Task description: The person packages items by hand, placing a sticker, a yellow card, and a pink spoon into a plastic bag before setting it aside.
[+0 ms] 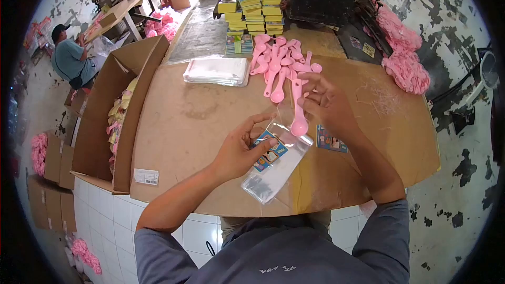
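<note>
My left hand point(236, 150) grips a clear plastic bag point(271, 179) with a small blue printed card point(273, 154) at its upper part, the thumb pressed across the card. In my right hand point(327, 101) is a pink spoon point(299, 125), held by its handle with the bowl pointing down at the bag's open end. Another printed card point(331, 139) lies on the cardboard beneath my right forearm. Just beyond my hands rests a heap of pink spoons point(274, 66). A stack of clear bags point(216, 71) sits to the heap's left.
Stacks of yellow-edged cards point(252, 10) rise at the far end of the cardboard-covered table point(179, 142). A large open carton point(94, 131) with packed items stands at the left. Bundles of pink pieces point(402, 47) hang at right. A person point(73, 55) sits far left.
</note>
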`<state>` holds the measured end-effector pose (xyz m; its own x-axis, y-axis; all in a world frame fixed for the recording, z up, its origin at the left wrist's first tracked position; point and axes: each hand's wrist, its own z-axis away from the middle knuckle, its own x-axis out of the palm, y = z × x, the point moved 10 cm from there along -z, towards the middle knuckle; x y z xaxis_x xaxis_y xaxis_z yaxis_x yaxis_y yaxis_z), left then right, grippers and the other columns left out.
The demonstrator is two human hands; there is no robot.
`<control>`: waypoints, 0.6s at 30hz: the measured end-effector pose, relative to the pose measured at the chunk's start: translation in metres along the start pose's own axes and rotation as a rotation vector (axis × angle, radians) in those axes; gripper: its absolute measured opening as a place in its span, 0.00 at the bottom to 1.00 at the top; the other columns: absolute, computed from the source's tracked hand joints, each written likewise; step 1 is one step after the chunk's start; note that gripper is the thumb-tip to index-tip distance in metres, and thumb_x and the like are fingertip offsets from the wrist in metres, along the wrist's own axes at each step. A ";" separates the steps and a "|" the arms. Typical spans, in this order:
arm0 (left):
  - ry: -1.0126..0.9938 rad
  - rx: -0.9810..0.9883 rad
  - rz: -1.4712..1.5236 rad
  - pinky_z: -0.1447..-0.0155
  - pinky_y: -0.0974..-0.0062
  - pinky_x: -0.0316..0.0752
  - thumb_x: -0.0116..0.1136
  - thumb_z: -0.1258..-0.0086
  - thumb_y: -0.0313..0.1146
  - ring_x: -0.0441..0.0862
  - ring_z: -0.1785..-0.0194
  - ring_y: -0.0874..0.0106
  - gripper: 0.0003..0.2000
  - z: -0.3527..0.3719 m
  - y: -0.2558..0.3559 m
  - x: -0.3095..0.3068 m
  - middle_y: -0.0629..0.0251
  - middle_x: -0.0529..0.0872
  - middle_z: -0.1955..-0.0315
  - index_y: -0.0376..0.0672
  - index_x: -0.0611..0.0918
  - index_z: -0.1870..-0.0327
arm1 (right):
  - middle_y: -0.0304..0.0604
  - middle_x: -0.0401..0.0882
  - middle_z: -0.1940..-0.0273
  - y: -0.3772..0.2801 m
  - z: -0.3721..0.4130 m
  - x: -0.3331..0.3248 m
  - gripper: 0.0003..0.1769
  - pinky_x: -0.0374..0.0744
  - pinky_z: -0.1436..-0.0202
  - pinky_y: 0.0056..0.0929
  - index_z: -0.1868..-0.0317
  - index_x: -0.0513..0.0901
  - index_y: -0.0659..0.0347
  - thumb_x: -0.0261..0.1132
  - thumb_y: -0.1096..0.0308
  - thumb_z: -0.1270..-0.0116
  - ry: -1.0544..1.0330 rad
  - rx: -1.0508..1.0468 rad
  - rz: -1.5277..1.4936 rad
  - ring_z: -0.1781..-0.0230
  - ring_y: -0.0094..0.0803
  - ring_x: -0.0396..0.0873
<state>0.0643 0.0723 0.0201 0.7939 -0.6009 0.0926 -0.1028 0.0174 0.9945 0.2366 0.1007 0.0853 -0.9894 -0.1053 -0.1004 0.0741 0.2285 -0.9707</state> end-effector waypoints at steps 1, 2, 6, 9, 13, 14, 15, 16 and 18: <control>0.001 -0.008 -0.027 0.55 0.81 0.79 0.61 0.23 0.24 0.84 0.58 0.82 0.27 0.000 -0.002 0.001 0.63 0.90 0.60 0.40 0.68 0.25 | 0.42 0.81 0.54 -0.005 0.004 -0.005 0.26 0.83 0.58 0.23 0.33 0.73 0.67 0.66 0.82 0.30 0.035 -0.025 -0.041 0.57 0.22 0.84; 0.004 -0.016 -0.053 0.55 0.81 0.79 0.61 0.23 0.23 0.85 0.57 0.82 0.27 0.001 -0.004 0.001 0.63 0.90 0.60 0.40 0.68 0.25 | 0.41 0.81 0.54 -0.009 0.006 -0.009 0.26 0.83 0.58 0.22 0.33 0.73 0.66 0.66 0.82 0.30 0.068 -0.050 -0.082 0.57 0.23 0.84; -0.032 -0.016 -0.085 0.54 0.82 0.79 0.61 0.23 0.23 0.85 0.57 0.82 0.27 0.000 -0.008 0.005 0.63 0.90 0.59 0.40 0.68 0.25 | 0.41 0.80 0.53 -0.010 0.016 -0.007 0.27 0.84 0.55 0.21 0.32 0.71 0.65 0.66 0.82 0.30 0.099 -0.026 -0.115 0.55 0.23 0.84; -0.048 -0.018 -0.079 0.53 0.81 0.80 0.60 0.23 0.23 0.85 0.55 0.81 0.27 0.000 -0.009 0.008 0.62 0.90 0.58 0.39 0.68 0.25 | 0.41 0.79 0.54 -0.012 0.019 0.010 0.26 0.85 0.51 0.22 0.34 0.72 0.65 0.66 0.83 0.30 0.020 -0.129 -0.091 0.54 0.23 0.83; -0.029 -0.019 0.010 0.49 0.80 0.81 0.59 0.22 0.23 0.85 0.53 0.79 0.25 -0.001 -0.007 0.010 0.61 0.89 0.53 0.38 0.69 0.26 | 0.43 0.80 0.51 -0.007 0.025 0.013 0.24 0.84 0.49 0.24 0.35 0.73 0.65 0.66 0.83 0.29 0.067 -0.106 -0.144 0.53 0.24 0.83; -0.018 -0.016 0.048 0.49 0.79 0.81 0.59 0.22 0.23 0.85 0.52 0.79 0.25 -0.002 -0.006 0.010 0.61 0.89 0.52 0.38 0.69 0.26 | 0.44 0.81 0.51 -0.005 0.027 0.015 0.23 0.84 0.48 0.25 0.36 0.73 0.66 0.66 0.82 0.29 0.100 -0.130 -0.164 0.53 0.24 0.83; -0.009 -0.003 0.070 0.48 0.79 0.81 0.59 0.21 0.24 0.85 0.52 0.79 0.24 -0.002 -0.006 0.010 0.61 0.89 0.52 0.38 0.70 0.27 | 0.44 0.81 0.50 -0.002 0.030 0.014 0.22 0.84 0.47 0.25 0.36 0.73 0.66 0.65 0.82 0.29 0.133 -0.155 -0.184 0.53 0.24 0.83; -0.001 0.011 0.090 0.48 0.80 0.81 0.59 0.21 0.24 0.85 0.51 0.80 0.23 -0.003 -0.007 0.009 0.62 0.89 0.52 0.38 0.70 0.27 | 0.45 0.81 0.48 0.004 0.032 0.018 0.21 0.83 0.44 0.28 0.36 0.74 0.65 0.65 0.81 0.28 0.106 -0.162 -0.131 0.51 0.26 0.82; -0.001 0.035 0.112 0.47 0.80 0.80 0.59 0.20 0.25 0.85 0.50 0.80 0.22 -0.003 -0.008 0.006 0.63 0.89 0.52 0.38 0.71 0.28 | 0.47 0.81 0.43 0.016 0.035 0.021 0.20 0.81 0.40 0.33 0.37 0.74 0.65 0.64 0.80 0.27 0.051 -0.176 -0.027 0.49 0.28 0.82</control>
<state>0.0716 0.0708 0.0128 0.7755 -0.5977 0.2033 -0.2118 0.0569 0.9756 0.2209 0.0685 0.0604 -0.9961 -0.0657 -0.0594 0.0290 0.3927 -0.9192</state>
